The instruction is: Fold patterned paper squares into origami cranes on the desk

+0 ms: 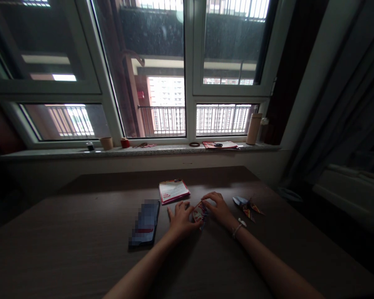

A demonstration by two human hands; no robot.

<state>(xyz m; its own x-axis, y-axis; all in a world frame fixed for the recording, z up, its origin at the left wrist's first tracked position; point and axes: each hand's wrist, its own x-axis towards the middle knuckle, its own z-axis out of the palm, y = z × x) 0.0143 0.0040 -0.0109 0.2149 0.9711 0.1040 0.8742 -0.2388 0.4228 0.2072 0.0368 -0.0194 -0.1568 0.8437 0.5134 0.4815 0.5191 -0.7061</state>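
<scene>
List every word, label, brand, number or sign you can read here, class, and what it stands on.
None can be read.
Stacked sheets: lines of print, too small.
Folded paper: printed, too small and blurred.
Phone: screen pixelated, unreadable.
Windowsill papers: too small to make out.

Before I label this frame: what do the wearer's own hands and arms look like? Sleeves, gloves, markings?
Left hand and right hand are ungloved; no sleeves show on either forearm. The right wrist wears a thin, pale bracelet with a small white piece. Nothing visible on the left wrist.
</scene>
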